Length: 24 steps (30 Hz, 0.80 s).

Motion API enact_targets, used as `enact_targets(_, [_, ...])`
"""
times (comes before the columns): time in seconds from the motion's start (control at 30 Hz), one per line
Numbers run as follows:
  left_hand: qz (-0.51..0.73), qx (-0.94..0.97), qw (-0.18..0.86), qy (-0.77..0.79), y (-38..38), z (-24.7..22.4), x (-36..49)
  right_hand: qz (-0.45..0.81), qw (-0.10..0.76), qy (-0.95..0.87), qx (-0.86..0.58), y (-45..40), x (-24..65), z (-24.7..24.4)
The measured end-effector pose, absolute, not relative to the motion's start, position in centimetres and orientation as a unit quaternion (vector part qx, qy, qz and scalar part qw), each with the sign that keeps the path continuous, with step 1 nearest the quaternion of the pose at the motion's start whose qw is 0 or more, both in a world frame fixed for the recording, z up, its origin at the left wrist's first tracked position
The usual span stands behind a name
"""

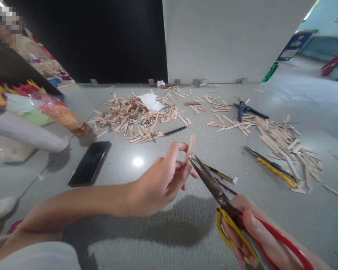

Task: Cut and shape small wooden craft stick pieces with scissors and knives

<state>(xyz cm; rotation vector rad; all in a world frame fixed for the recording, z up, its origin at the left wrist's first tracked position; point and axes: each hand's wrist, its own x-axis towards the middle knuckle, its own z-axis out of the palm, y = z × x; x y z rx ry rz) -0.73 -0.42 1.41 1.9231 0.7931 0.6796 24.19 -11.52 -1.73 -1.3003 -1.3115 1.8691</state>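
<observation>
My left hand [162, 180] pinches a short flat wooden stick [190, 146] upright between thumb and fingers. In my right hand [259, 232] is a pair of scissors [214, 185] with one yellow and one red handle. Their blades are slightly parted, and the tips point at the stick close to my left fingertips; whether they touch it I cannot tell. Under the blades lie a thin yellow-and-black pen-like tool [221, 173] and a dark red slim rod [225, 186], partly hidden by the scissors.
Wooden pieces lie in a heap [121, 116] and a right-hand pile [287, 142]. Around them are a black pen [176, 130], a yellow cutter knife [276, 168], a dark blue-handled tool [243, 110], a phone [90, 163] and a bottle [63, 114]. A black-and-white panel [233, 41] stands behind.
</observation>
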Motion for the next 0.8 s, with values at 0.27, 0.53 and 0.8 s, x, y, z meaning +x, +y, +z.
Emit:
enact_targets(0.27, [0.281, 0.812, 0.399, 0.321, -0.6, 0.9, -0.7, 0.683, 0.264, -0.489, -0.474, -11.3, 23.7, -1.2])
enact_targets(0.53, [0.289, 0.834, 0.362, 0.3, -1.4, 0.0, -0.7, 0.688, 0.202, -0.481, -0.504, -11.2, 22.8, -0.9])
enact_targets(0.8, [0.323, 0.823, 0.374, 0.282, -2.0, -0.1, -0.5, 0.722, 0.231, -0.456, -0.466, -11.8, 22.9, -3.0])
